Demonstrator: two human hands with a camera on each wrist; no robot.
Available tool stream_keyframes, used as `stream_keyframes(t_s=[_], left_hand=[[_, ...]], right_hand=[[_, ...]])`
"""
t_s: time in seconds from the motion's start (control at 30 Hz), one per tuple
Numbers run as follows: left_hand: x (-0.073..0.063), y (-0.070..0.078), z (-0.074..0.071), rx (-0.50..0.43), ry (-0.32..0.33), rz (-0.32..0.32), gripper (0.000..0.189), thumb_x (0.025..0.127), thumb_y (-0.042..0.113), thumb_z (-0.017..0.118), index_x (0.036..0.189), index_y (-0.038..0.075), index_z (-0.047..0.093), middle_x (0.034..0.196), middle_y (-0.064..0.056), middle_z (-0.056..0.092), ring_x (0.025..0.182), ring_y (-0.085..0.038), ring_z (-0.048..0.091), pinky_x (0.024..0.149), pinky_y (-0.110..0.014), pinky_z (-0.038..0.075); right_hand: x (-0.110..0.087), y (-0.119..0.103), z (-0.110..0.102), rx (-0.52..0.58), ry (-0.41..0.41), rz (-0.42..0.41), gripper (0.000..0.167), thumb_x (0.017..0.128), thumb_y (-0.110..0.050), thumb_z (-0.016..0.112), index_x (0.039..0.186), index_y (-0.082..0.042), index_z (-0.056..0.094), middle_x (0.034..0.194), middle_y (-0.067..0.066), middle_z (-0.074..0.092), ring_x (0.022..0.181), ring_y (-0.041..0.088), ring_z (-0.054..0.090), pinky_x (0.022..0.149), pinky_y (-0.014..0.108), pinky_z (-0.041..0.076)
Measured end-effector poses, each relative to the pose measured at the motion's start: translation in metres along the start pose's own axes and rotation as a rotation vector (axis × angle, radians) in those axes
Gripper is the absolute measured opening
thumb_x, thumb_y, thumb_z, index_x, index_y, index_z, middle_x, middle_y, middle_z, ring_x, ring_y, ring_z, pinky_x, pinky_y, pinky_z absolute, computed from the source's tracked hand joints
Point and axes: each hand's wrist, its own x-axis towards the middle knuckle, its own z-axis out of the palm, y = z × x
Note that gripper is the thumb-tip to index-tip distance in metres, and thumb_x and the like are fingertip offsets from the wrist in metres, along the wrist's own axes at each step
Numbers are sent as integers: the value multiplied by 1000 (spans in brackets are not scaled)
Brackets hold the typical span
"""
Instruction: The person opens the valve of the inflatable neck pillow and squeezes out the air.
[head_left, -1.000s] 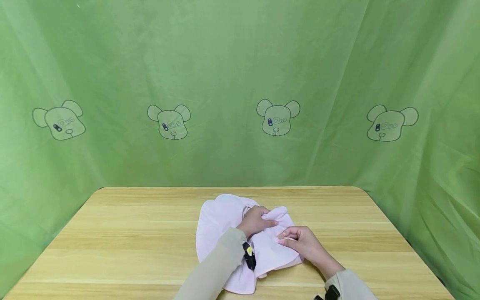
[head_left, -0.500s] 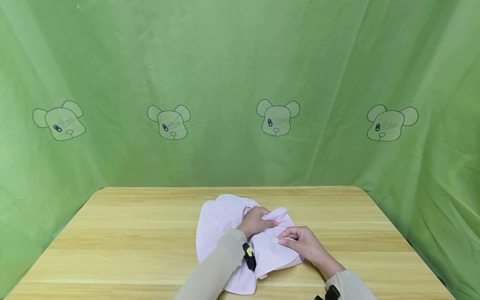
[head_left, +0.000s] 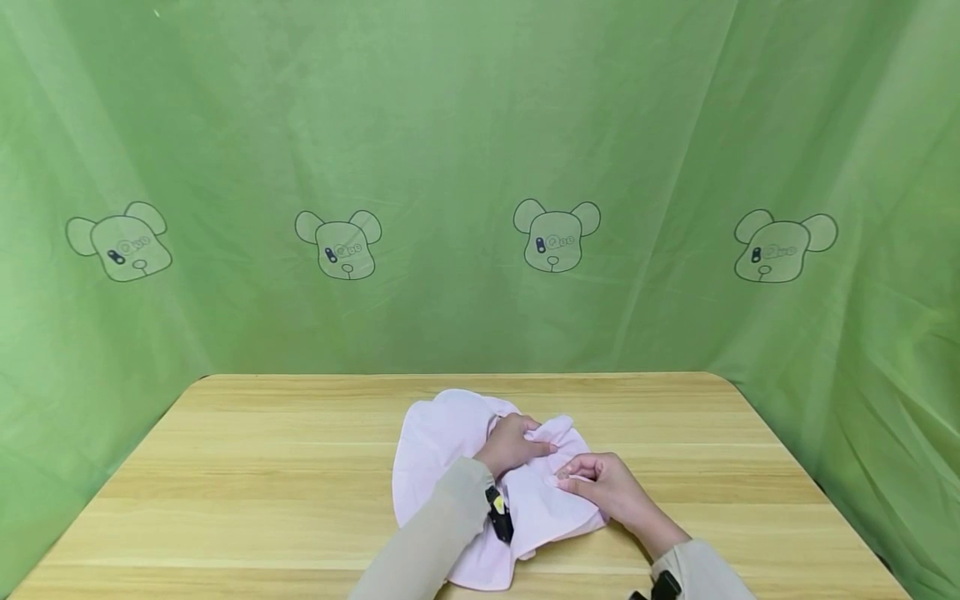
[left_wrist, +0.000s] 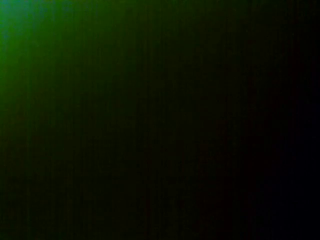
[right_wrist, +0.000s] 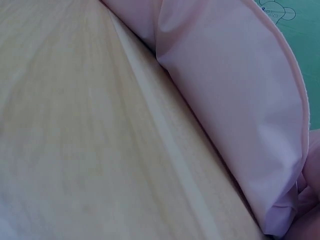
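Observation:
A pale pink cloth piece (head_left: 438, 442) with rounded, hemmed edges lies bunched on the table in the head view. My left hand (head_left: 513, 444) reaches across it and grips a raised fold, thumb on top and the other fingers partly hidden by the fabric. To its right, my right hand (head_left: 606, 483) pinches the cloth between thumb and fingertips. In the right wrist view, a curved panel of the pink cloth (right_wrist: 235, 95) stands up off the wood, and part of my right hand (right_wrist: 311, 175) shows at the right edge. Almost everything in the left wrist view is dark.
The wood-grain table (head_left: 285, 483) extends around the cloth on all sides. Behind it and along both sides hangs a green curtain (head_left: 450, 125) printed with several bear heads. Beige sleeves (head_left: 427, 533) and black wrist straps cover my forearms near the cloth.

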Motion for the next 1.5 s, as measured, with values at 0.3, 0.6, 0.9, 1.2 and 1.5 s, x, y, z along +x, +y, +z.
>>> stream_keyframes(t_s=[0.3,0.6,0.9,1.2,1.5], left_hand=[[2,-2,2,2,2,13,16,73,19,80,81,7,75,62,6,61,57,-3,46,57,-17,42],[4,0,2,-43,-11,-21,16,73,21,80,81,8,74,62,6,61,57,-4,50,56,-18,46],[-1,5,-17,-201,-94,-89,24,76,20,77,96,9,72,81,2,69,65,-7,60,63,-23,53],[-9,20,-35,-158,-137,-99,55,77,25,77,126,11,60,127,-5,60,120,-24,51,106,-41,36],[-30,39,-42,-119,-117,-42,67,79,27,76,139,17,47,142,-9,46,132,-29,40,109,-45,31]], right_hand=[[0,0,-2,-31,12,6,18,82,-4,71,89,11,65,84,16,70,66,-1,58,56,17,48],[-1,1,-3,-30,17,-2,18,82,-4,71,89,11,65,83,15,70,66,-1,58,56,16,48],[3,1,0,-58,2,-23,16,82,-4,70,89,10,66,86,18,70,71,0,59,61,17,50],[-1,4,0,-52,-11,-2,18,82,-9,71,89,8,67,83,10,71,69,1,59,60,17,50],[0,4,-1,-64,-3,-20,17,82,-8,71,88,8,67,81,9,71,67,1,59,60,17,49]])
